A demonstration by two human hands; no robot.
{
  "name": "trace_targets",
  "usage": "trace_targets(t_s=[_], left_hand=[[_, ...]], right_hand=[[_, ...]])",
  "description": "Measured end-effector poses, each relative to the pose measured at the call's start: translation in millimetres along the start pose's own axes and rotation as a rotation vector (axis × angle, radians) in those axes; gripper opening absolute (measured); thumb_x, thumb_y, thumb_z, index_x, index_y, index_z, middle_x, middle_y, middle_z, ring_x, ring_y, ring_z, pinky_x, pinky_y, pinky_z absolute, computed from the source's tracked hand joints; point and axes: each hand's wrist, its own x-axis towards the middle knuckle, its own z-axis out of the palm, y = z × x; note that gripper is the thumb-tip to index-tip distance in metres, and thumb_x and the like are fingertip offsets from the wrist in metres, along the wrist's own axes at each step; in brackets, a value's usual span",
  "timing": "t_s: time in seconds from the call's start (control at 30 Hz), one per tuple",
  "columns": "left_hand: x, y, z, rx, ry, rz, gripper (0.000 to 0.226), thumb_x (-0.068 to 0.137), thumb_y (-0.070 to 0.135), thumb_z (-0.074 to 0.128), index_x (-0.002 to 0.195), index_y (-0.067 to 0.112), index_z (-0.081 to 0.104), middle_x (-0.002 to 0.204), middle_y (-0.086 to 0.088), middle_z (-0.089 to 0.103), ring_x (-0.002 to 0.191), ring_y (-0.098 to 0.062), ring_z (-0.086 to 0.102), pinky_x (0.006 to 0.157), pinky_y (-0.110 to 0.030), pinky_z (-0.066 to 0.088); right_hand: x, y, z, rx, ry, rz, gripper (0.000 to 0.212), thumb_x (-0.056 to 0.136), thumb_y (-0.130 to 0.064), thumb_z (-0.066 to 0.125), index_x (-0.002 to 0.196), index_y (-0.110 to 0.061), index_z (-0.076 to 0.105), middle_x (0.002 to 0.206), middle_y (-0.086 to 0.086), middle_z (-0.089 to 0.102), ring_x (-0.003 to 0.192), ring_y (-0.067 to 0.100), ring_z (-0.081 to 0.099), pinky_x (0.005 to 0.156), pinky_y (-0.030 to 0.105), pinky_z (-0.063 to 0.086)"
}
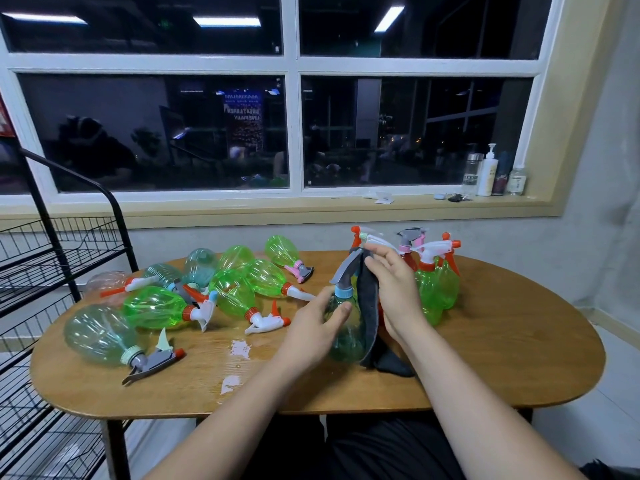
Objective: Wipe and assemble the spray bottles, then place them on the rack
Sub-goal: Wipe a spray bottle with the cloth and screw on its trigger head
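My left hand [317, 325] grips a clear teal spray bottle [346, 332] standing upright near the table's middle; it has a grey trigger head and a blue collar. A dark grey cloth [370, 306] hangs down over the bottle's right side, and my right hand [394, 285] holds it against the bottle's head. Several green and teal spray bottles [156, 306] lie on their sides on the left half of the table. A few green bottles [438, 282] with white and orange heads stand upright behind my right hand. The black wire rack [52, 258] stands left of the table.
The oval wooden table [502, 358] has wet patches [239, 349] near its front middle. A window sill behind holds toiletry bottles [486, 174] at the right. The rack's shelves show nothing on them.
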Motion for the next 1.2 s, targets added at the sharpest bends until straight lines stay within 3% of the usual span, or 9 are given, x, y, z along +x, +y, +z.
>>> trace_targets(t_s=[0.13,0.27,0.37,0.53,0.67,0.8,0.9,1.07,1.2], left_hand=[[0.3,-0.8,0.5,0.0,0.014,0.011,0.021,0.108,0.047,0.053,0.128,0.045,0.058,0.101,0.023,0.071,0.09,0.003,0.064,0.073,-0.019,0.044],[-1.1,1.0,0.8,0.009,0.014,0.017,0.02,0.109,0.044,0.053,0.128,0.043,0.058,0.089,0.031,0.067,0.08,0.006,0.06,0.066,-0.013,0.039],[-1.7,2.9,0.9,0.001,0.018,0.03,0.02,0.109,0.043,0.054,0.128,0.044,0.059,0.095,0.026,0.069,0.081,0.005,0.061,0.067,-0.012,0.039],[-2.8,4.0,0.0,0.0,0.008,0.032,0.024,0.109,0.045,0.052,0.132,0.046,0.057,0.105,0.022,0.072,0.097,0.002,0.066,0.077,-0.016,0.047],[-2.7,2.4,-0.9,-0.012,0.012,0.028,0.024,0.109,0.046,0.053,0.132,0.047,0.057,0.109,0.023,0.073,0.101,0.003,0.065,0.082,-0.016,0.05],[-4.1,3.3,-1.7,-0.025,0.01,0.023,0.02,0.109,0.045,0.053,0.128,0.051,0.056,0.107,0.024,0.072,0.101,0.007,0.065,0.075,-0.008,0.046],[-3.6,4.9,-1.9,-0.014,0.015,0.023,0.02,0.109,0.045,0.053,0.127,0.053,0.055,0.104,0.028,0.07,0.098,0.01,0.063,0.072,-0.006,0.043],[-3.2,2.2,-0.1,-0.004,0.019,0.02,0.021,0.109,0.048,0.052,0.129,0.052,0.055,0.103,0.027,0.071,0.096,0.005,0.065,0.076,-0.019,0.047],[-3.4,4.5,-0.3,0.003,0.017,0.022,0.021,0.109,0.046,0.052,0.129,0.051,0.055,0.094,0.032,0.067,0.085,0.007,0.062,0.067,-0.011,0.042]], right_hand=[[-9.5,6.2,-3.2,-0.076,-0.052,-0.024,0.031,0.109,-0.003,0.051,0.136,-0.009,0.065,0.127,0.006,0.074,0.117,0.015,0.071,0.098,0.025,0.056],[-15.7,7.1,-10.0,-0.22,-0.112,-0.052,0.036,0.108,-0.005,0.055,0.137,-0.024,0.064,0.127,-0.014,0.071,0.118,-0.008,0.065,0.1,0.016,0.051],[-15.3,5.4,-13.9,-0.292,-0.112,-0.085,0.035,0.105,-0.005,0.061,0.132,-0.026,0.065,0.118,-0.022,0.071,0.112,-0.017,0.064,0.094,0.009,0.05],[-8.7,7.8,-15.9,-0.242,-0.1,-0.083,0.026,0.1,-0.009,0.072,0.123,-0.022,0.071,0.115,-0.007,0.08,0.113,0.005,0.073,0.097,0.025,0.058],[-1.1,6.5,-15.4,-0.202,-0.101,-0.045,0.024,0.097,-0.008,0.076,0.119,-0.018,0.073,0.11,-0.007,0.082,0.107,0.013,0.077,0.091,0.028,0.061],[16.2,5.5,-25.7,-0.098,-0.068,0.034,0.021,0.101,-0.003,0.069,0.121,-0.01,0.073,0.113,0.007,0.081,0.113,0.032,0.075,0.096,0.042,0.06],[15.8,1.3,-24.5,-0.106,-0.073,0.017,0.023,0.104,-0.005,0.064,0.125,-0.01,0.072,0.116,0.007,0.08,0.112,0.028,0.075,0.096,0.042,0.06],[6.1,12.4,-24.4,-0.364,-0.103,0.01,0.022,0.106,-0.01,0.063,0.122,-0.022,0.074,0.115,-0.004,0.08,0.106,0.014,0.076,0.098,0.049,0.061],[0.7,10.4,-19.7,-0.341,-0.075,-0.013,0.022,0.106,-0.009,0.063,0.12,-0.022,0.075,0.113,-0.006,0.081,0.103,0.011,0.077,0.096,0.045,0.062]])
